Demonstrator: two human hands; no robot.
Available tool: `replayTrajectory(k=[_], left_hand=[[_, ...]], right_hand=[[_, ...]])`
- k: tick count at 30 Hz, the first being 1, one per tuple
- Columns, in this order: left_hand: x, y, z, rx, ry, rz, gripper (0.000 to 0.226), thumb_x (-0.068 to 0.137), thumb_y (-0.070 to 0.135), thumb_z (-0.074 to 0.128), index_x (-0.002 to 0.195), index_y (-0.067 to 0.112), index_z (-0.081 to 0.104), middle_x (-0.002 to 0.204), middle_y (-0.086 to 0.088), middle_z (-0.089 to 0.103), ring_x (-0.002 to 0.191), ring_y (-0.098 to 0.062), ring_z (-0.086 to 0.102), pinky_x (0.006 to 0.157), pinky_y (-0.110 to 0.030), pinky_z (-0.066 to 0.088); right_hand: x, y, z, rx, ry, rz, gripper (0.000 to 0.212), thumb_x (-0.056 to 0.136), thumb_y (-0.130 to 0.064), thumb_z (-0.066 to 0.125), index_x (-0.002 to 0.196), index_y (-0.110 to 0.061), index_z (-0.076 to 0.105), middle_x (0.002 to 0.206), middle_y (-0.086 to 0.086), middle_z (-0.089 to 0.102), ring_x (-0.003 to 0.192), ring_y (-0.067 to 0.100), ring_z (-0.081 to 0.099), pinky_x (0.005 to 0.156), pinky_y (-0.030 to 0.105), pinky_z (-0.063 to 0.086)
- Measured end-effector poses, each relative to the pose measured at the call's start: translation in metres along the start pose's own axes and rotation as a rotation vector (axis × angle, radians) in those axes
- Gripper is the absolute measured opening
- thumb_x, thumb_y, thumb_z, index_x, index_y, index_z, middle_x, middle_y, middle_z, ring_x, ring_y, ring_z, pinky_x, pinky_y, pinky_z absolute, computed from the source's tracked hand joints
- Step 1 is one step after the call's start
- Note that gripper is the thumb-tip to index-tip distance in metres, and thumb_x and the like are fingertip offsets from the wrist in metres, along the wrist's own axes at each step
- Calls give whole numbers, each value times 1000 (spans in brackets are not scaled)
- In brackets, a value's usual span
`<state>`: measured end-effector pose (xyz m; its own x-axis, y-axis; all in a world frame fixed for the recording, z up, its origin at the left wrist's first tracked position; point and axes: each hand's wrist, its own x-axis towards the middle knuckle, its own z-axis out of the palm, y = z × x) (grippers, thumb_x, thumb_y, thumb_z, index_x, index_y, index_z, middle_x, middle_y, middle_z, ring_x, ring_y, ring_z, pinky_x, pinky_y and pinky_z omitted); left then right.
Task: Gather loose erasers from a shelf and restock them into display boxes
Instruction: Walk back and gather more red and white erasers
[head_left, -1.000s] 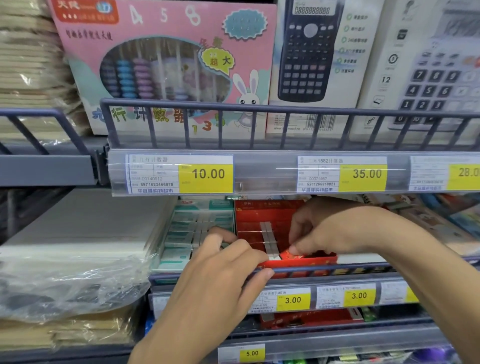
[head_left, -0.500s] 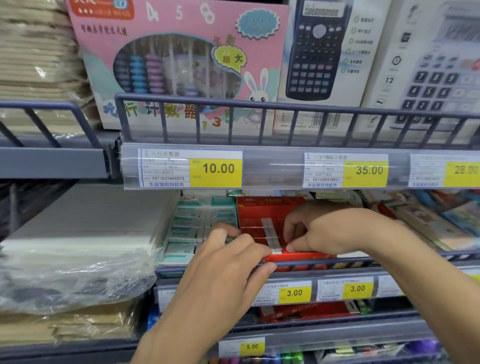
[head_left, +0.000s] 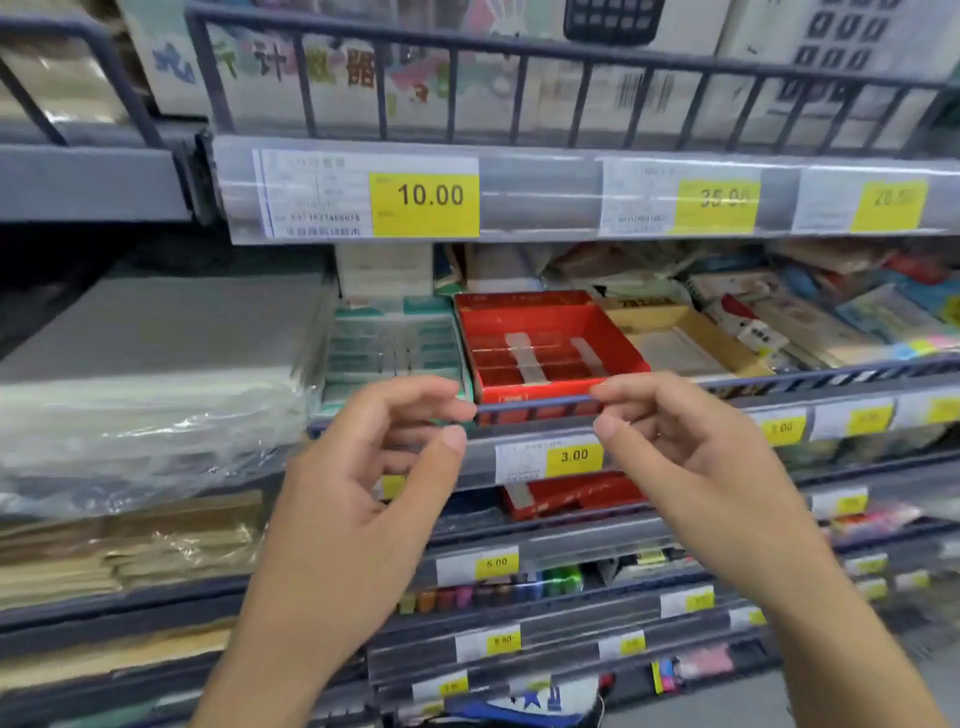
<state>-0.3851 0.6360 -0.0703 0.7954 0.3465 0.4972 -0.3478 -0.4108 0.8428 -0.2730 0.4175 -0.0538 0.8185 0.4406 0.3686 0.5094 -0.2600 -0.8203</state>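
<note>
A red display box (head_left: 550, 312) with taped dividers sits on the middle shelf behind the front rail (head_left: 535, 402). To its left stands a green box (head_left: 395, 348) filled with rows of erasers. On its right is a tan box (head_left: 680, 338) that looks mostly bare inside. My left hand (head_left: 384, 457) and my right hand (head_left: 675, 441) hover just in front of the rail, at either side of the red box. Their fingers are loosely curled and hold nothing. The fingertips are close to the rail; contact is unclear.
Plastic-wrapped paper stacks (head_left: 145, 415) fill the shelf to the left. Mixed stationery packs (head_left: 810, 317) lie to the right. Above is a railed shelf with a 10.00 price tag (head_left: 426, 197). Lower shelves hold another red box (head_left: 571, 493) and coloured items (head_left: 498, 592).
Both hands have pulled back out of the red box toward me and now hold nothing. The view has tilted down, showing more lower shelves.
</note>
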Motion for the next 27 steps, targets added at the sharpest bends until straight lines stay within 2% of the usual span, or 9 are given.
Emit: replayTrajectory(k=[3,5,8,11,13,18,21,24,27], left_hand=[[-33,-25,1,-145,-107,-166,21,92,46,65,112,45,69,111,15,77,98,-6,73,84,-12,54],[-59,-54,9,-184,-202,-336,19,89,48,66,107,46,71,109,12,78,96,-7,74,81,-14,56],[-106,-110,27,-181,-315,-600,14,96,31,68,100,44,72,104,9,80,94,-8,75,74,-25,60],[-164,-166,46,-139,-398,-858,19,101,9,65,102,26,73,95,2,81,92,-20,71,72,-29,55],[-202,-192,54,-95,-448,-982,15,100,3,64,103,17,70,93,-4,79,89,-24,67,68,-28,53],[-273,-211,71,33,-549,-1136,16,100,3,64,101,18,70,89,-7,80,78,-15,69,64,-24,55],[-296,-204,92,74,-589,-1173,12,102,7,63,104,17,70,96,2,82,74,-4,73,63,-19,56],[-308,-188,123,101,-634,-1194,11,103,10,63,107,17,70,96,3,82,78,-4,74,73,-27,56],[-315,-168,161,100,-666,-1201,11,103,8,62,106,15,68,95,0,81,79,-9,72,75,-32,54]], right_hand=[[-57,31,19,166,-20,155,15,95,-30,68,110,-31,71,86,-4,69,73,12,64,63,20,52],[-96,55,33,266,4,296,13,94,-26,70,106,-25,73,79,0,68,66,14,61,61,24,51],[-155,95,49,375,67,551,13,94,-15,65,105,-16,72,83,16,68,66,21,57,58,31,48],[-216,133,56,363,116,789,15,97,-3,59,108,-6,69,80,11,68,64,21,56,54,26,46],[-256,155,55,326,141,927,16,98,-1,59,109,-5,69,81,11,69,61,18,57,52,25,46],[-364,196,42,294,220,1187,13,97,-1,60,107,-3,69,81,11,70,58,15,59,51,26,47],[-421,209,25,289,272,1280,13,98,-2,60,106,-4,70,79,8,72,56,13,61,50,25,47],[-464,215,1,303,307,1337,14,98,-1,59,105,-5,70,80,7,72,57,12,61,51,24,48],[-495,223,-26,309,322,1356,14,99,-4,57,106,-8,69,87,11,72,61,12,62,55,28,49]])
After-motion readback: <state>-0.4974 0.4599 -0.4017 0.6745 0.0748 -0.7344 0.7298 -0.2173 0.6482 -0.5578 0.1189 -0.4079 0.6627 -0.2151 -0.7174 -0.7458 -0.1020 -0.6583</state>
